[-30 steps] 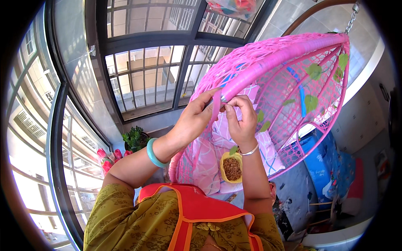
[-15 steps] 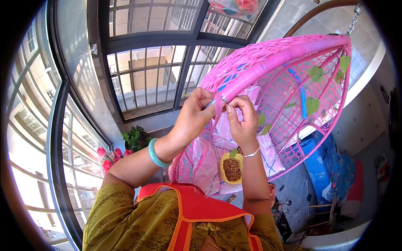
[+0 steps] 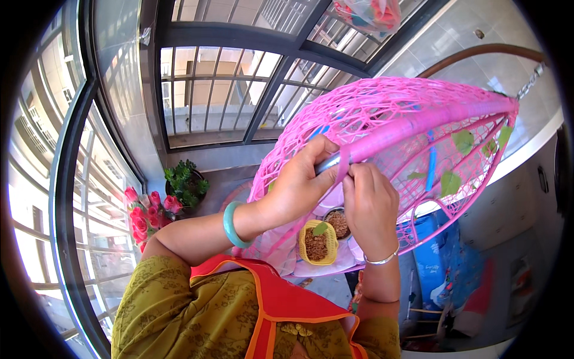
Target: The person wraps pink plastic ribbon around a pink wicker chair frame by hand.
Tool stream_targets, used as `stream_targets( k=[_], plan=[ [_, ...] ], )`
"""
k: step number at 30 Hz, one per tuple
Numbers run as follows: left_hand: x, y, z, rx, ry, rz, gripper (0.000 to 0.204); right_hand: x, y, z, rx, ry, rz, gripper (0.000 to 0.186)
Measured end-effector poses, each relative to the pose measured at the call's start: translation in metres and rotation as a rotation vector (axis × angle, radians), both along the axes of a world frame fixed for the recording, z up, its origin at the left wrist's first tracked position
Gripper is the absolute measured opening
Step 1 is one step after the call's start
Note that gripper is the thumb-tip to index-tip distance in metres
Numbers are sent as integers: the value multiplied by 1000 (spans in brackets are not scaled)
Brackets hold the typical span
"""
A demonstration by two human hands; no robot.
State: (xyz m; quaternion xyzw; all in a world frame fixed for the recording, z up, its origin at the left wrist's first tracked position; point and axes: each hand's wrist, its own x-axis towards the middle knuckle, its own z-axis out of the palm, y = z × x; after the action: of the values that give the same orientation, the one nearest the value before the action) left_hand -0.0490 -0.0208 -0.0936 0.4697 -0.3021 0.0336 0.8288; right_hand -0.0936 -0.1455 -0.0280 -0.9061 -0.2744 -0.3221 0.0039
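Your left hand [image 3: 296, 182] is closed around a bare stretch of metal tube [image 3: 328, 162], part of the front rim of the pink hanging chair [image 3: 430, 121]. Your thumb lies along the tube's near side. A flat pink strip [image 3: 343, 164] loops over the tube between your two hands, right where the pink-wrapped length begins. Your right hand [image 3: 372, 206] has its fingers bent and bunched against the strip and the underside of the rim; whether they pinch anything, you cannot tell from here, as the fingertips are hidden.

Below and between your hands, a yellow basket [image 3: 302, 240] of brown bits sits on the chair's seat, with a dark-rimmed bowl [image 3: 338, 224] of similar bits just beside it. Off to the left of your left hand are red roses [image 3: 139, 221] and a potted plant [image 3: 185, 182]. Beyond your right wrist, to the right and lower down, a blue package [image 3: 427, 251] carries pale marks, too small and blurred to read as writing.
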Motion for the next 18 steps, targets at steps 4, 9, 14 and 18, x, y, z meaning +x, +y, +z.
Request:
stream_targets(
  k=[4,9,14,18],
  plan=[
    [2,3,-3,65,14,12,21,3,-2,4,0,126,-26,10],
    [3,6,-3,82,72,-12,30,6,-5,0,55,157,9,10],
    [5,13,0,150,116,-17,36,8,-6,-1,106,187,21,10],
    [5,15,1,230,98,18,42,9,-10,6,185,278,83,9]
  ],
)
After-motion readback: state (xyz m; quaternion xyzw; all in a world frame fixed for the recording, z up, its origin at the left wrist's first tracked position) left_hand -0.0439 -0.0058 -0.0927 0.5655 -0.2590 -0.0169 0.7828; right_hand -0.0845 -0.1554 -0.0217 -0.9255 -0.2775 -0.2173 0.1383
